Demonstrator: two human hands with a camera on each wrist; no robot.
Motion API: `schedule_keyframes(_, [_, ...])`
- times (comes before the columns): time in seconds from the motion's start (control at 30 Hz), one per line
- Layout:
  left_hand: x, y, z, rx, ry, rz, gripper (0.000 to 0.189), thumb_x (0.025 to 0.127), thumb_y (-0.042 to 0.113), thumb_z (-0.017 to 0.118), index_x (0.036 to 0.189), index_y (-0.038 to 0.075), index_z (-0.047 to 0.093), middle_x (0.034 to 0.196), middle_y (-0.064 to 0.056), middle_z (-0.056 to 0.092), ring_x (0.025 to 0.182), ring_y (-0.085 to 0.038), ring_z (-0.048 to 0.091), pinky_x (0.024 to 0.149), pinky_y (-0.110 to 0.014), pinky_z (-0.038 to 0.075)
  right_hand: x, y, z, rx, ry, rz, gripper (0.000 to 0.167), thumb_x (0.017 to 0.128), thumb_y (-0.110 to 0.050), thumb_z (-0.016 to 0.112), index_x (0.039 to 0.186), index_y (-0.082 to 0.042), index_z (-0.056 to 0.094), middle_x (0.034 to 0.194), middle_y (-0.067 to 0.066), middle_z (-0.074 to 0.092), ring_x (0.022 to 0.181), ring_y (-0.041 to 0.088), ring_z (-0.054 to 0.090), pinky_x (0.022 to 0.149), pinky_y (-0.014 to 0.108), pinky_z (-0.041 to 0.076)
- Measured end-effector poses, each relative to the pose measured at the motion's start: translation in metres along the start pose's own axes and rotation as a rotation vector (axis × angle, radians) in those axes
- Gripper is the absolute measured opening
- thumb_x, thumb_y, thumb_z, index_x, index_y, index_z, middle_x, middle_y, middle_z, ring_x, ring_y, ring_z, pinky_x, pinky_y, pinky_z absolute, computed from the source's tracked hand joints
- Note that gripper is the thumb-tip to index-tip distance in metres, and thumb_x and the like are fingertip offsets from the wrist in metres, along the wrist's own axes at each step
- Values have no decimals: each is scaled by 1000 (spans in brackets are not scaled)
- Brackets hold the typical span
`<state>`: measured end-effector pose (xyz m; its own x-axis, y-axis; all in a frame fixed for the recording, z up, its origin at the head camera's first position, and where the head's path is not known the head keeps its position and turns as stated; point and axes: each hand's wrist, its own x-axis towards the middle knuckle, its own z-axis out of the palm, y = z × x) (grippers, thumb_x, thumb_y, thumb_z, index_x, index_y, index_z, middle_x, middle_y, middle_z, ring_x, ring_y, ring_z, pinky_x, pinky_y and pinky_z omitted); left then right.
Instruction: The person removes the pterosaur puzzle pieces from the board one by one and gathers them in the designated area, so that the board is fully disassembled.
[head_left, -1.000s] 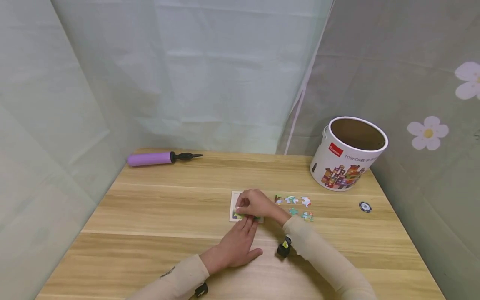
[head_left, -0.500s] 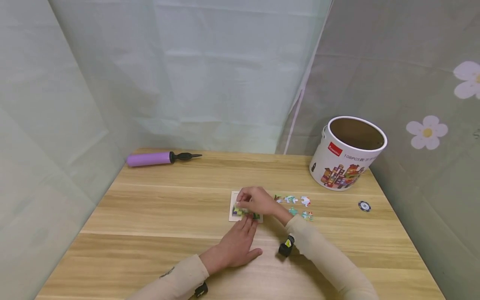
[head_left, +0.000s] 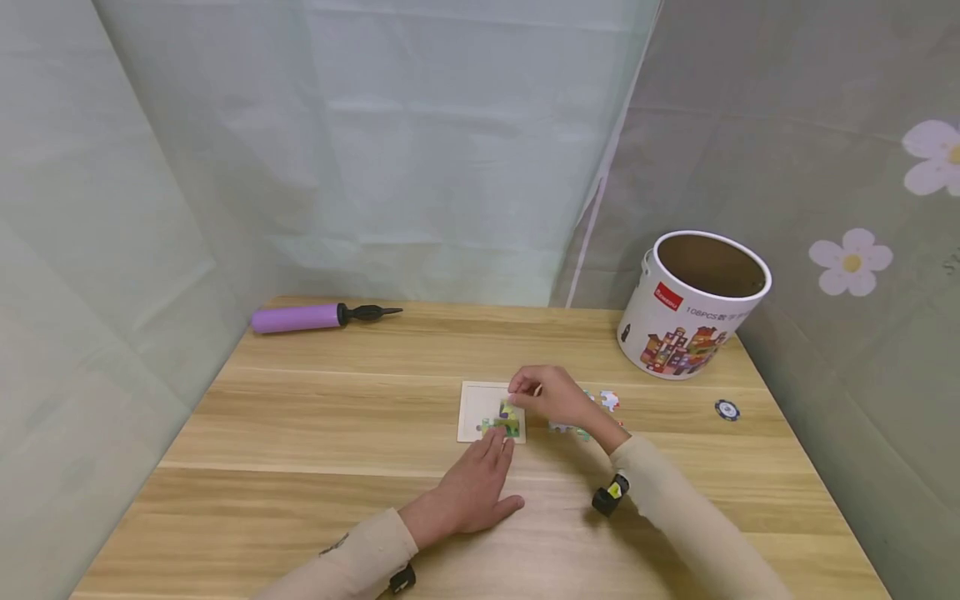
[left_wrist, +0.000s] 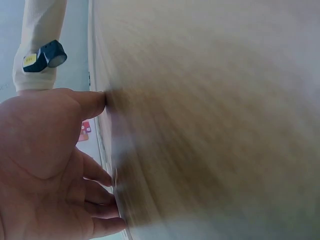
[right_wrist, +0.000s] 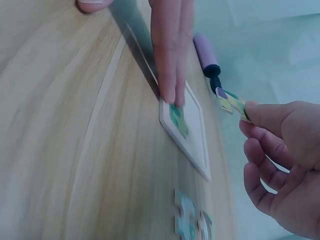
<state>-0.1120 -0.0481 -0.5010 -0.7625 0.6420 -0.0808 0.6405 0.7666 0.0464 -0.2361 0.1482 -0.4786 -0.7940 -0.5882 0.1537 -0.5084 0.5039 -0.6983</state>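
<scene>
My right hand (head_left: 551, 393) pinches a jigsaw piece (right_wrist: 231, 102), yellow-green with a purple corner, between thumb and forefinger. It holds the piece raised above the right part of a pale square puzzle board (head_left: 476, 402). Green puzzle pieces (head_left: 508, 427) lie along the board's near edge. My left hand (head_left: 474, 490) lies flat, fingers straight, its fingertips resting on those pieces and the thumb spread to the right. In the left wrist view, the palm of the left hand (left_wrist: 40, 150) shows, but the board is hidden.
Several loose puzzle pieces (head_left: 609, 401) lie right of the board, partly behind the right forearm. A white bucket (head_left: 671, 333) stands at the back right, with a poker chip (head_left: 727, 410) in front of it. A purple hand pump (head_left: 300, 318) lies at the back left.
My right hand has lifted the yellow-green piece off the board's lower left and carried it rightward, uncovering the board's left side. The left hand stays in place.
</scene>
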Motion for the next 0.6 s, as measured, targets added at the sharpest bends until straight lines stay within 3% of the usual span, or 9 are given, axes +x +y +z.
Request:
schedule_keyframes(0.27, [1, 0, 2, 2, -3, -1, 81, 102, 56, 49, 152, -7, 40, 160, -27, 35, 150, -37, 33, 120, -44, 34, -28, 9, -18, -14, 43, 43, 7, 95, -21, 75, 93, -16, 72, 83, -9, 69, 77, 6, 64, 71, 26, 57])
schedule_keyframes(0.6, [2, 0, 3, 3, -3, 1, 81, 103, 56, 48, 152, -7, 39, 160, -27, 34, 150, -37, 33, 120, -44, 34, -55, 16, -23, -13, 44, 108, 6, 95, -21, 75, 92, -15, 75, 83, -10, 70, 75, 5, 63, 70, 26, 56])
